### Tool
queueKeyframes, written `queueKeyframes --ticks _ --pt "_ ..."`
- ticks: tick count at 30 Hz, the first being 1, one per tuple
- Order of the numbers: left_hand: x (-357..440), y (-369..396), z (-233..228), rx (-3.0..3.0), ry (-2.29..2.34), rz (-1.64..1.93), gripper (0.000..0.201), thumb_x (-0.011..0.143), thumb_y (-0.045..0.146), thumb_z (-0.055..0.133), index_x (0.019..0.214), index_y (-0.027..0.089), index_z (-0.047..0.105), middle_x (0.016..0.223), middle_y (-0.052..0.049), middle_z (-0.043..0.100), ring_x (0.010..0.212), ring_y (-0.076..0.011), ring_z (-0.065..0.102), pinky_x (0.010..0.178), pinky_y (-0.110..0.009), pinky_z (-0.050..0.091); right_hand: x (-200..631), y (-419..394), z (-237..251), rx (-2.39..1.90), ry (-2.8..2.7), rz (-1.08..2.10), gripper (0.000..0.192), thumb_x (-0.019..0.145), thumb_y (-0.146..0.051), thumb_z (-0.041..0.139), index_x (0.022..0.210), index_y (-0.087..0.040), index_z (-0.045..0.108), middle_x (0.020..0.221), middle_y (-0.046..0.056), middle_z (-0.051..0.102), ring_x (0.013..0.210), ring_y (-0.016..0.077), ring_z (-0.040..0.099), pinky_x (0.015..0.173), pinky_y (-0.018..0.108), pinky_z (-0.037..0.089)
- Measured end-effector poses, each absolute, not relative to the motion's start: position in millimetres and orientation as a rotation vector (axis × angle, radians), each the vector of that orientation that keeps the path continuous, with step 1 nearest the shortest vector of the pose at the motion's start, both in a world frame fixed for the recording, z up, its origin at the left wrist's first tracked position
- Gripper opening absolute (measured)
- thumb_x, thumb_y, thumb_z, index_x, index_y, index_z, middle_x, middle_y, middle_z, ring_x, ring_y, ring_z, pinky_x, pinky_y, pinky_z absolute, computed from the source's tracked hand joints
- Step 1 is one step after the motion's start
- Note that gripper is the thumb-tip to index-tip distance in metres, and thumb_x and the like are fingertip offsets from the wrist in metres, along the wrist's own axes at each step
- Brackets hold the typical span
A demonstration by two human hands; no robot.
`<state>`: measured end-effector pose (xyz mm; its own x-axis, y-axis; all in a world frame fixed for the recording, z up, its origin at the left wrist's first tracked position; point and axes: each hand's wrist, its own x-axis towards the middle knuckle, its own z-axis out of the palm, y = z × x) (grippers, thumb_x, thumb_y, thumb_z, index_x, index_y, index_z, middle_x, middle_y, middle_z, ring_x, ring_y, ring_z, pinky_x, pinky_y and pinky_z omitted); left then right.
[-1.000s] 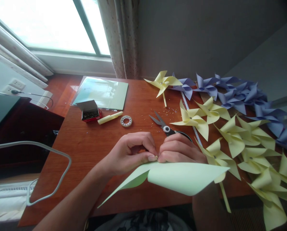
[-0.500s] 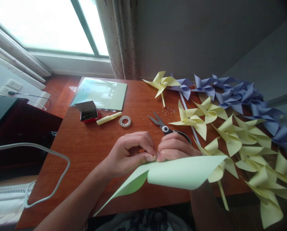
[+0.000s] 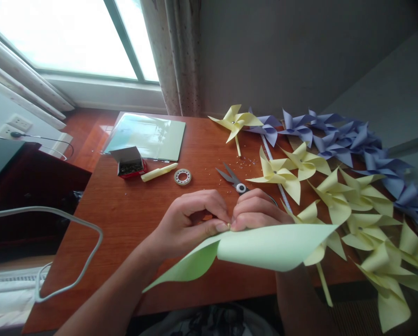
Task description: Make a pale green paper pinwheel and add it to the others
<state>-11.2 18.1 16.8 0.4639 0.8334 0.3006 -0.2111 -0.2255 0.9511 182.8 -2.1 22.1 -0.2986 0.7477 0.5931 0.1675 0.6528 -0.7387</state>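
Observation:
A light green paper pinwheel (image 3: 265, 247) with curled blades is held above the front of the table. My right hand (image 3: 258, 210) is closed on its upper edge, fingers folded, with the paper hanging below. My left hand (image 3: 195, 219) pinches with thumb and forefinger right beside it, at the middle of the pinwheel. Between the fingertips shows a tiny gold-coloured piece (image 3: 229, 226), perhaps a fastener; most of it is hidden. Just beyond my right hand lie open scissors (image 3: 239, 184), their handles partly covered by it.
Yellow pinwheels (image 3: 335, 196) and purple pinwheels (image 3: 335, 144) crowd the right side. A red box (image 3: 132, 169) of small metal pieces, a rolled yellow paper (image 3: 159, 172), a tape roll (image 3: 183, 177) and a paper pack (image 3: 149, 135) lie at the back left. A white cable (image 3: 97, 242) crosses the left edge.
Both hands and the green pinwheel have shifted slightly to the right. The pinwheel's left blade tip has risen a little. Other things on the table stay put.

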Motion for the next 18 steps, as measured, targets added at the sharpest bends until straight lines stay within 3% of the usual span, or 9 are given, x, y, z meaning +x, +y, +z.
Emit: queueKeyframes --ticks 18 --pt "-14.3 18.6 14.8 1.348 0.604 1.005 0.009 0.082 0.019 0.08 0.077 0.013 0.075 0.077 -0.009 0.072 0.072 -0.0174 0.066 0.066 -0.026 0.051 187.9 -0.2 24.5 -0.717 -1.87 0.699 0.011 0.096 -0.023 0.064 0.089 -0.023 0.073 0.08 0.002 0.072 0.08 0.0193 0.065 0.074 0.034 0.058"
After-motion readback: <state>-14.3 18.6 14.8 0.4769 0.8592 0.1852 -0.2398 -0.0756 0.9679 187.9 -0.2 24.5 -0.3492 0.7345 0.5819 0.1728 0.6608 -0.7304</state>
